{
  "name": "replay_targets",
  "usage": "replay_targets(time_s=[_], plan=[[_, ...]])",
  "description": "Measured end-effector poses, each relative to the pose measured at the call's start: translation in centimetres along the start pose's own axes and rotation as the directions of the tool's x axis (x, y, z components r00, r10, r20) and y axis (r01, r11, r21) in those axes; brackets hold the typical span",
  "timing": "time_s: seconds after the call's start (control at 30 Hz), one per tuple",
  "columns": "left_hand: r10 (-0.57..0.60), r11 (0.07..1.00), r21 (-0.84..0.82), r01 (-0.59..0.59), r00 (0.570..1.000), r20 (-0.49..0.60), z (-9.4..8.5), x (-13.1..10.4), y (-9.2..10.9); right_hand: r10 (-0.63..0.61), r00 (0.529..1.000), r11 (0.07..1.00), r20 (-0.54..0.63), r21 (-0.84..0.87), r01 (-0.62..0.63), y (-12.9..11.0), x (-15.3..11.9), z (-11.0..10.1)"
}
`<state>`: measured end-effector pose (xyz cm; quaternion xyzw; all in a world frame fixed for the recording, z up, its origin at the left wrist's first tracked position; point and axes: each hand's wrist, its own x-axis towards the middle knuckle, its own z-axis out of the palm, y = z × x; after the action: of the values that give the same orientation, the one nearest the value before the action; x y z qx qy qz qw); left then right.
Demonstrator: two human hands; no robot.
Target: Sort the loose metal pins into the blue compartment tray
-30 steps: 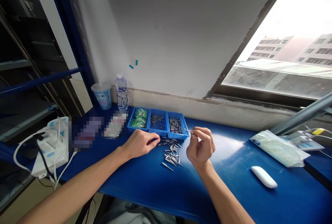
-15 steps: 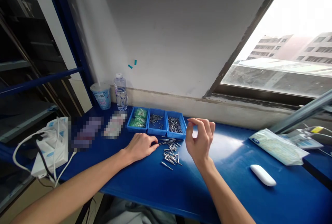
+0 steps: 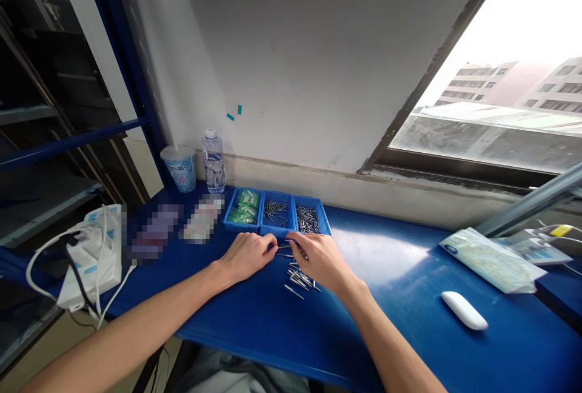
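Note:
My left hand (image 3: 248, 256) rests on the blue table in front of the trays, thumb and fingers pinched on a thin metal pin (image 3: 282, 247) that points right. My right hand (image 3: 321, 258) is bent over the pile, its fingertips closed near the pin's other end; what they grip, if anything, is hidden. Below and partly under it lies a loose heap of silvery metal pins (image 3: 301, 278). Behind the hands stand three joined blue trays: one with green-and-clear packets (image 3: 245, 207), one with a few thin pins (image 3: 274, 209), one fuller of thicker pins (image 3: 307, 219).
A water bottle (image 3: 213, 162) and a blue paper cup (image 3: 180, 168) stand at the back left. A white power strip (image 3: 93, 259) with cables lies at left. To the right are a white mouse (image 3: 464, 310), a flat plastic packet (image 3: 493, 259) and a window.
My right hand has come down and left from above the table to the pins beside my left hand. The left hand has stayed in nearly the same place.

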<state>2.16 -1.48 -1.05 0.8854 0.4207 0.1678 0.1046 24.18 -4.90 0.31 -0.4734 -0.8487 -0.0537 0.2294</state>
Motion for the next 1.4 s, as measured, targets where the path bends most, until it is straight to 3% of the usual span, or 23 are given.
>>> replay_targets(time_s=[0.17,0.73,1.17,1.4], plan=[[0.032,0.999,-0.042,-0.034,0.998,-0.062,-0.5,0.0,-0.1,0.062,0.991,0.997,0.121,-0.057,-0.055,0.8,0.0,0.3],[0.063,0.986,-0.143,-0.089,0.982,-0.177,-0.4,-0.2,-0.3,0.010,0.997,1.000,0.080,0.026,-0.012,0.9,-0.2,-0.2],[0.208,0.943,-0.203,-0.263,0.944,-0.257,-0.2,-0.4,-0.4,-0.112,0.993,0.989,-0.042,0.089,0.115,-1.0,-0.1,-0.1],[0.239,0.897,-0.282,-0.341,0.910,-0.340,-0.6,-0.3,-0.2,-0.055,0.998,0.997,0.029,0.056,0.053,-0.6,-0.1,0.3]])
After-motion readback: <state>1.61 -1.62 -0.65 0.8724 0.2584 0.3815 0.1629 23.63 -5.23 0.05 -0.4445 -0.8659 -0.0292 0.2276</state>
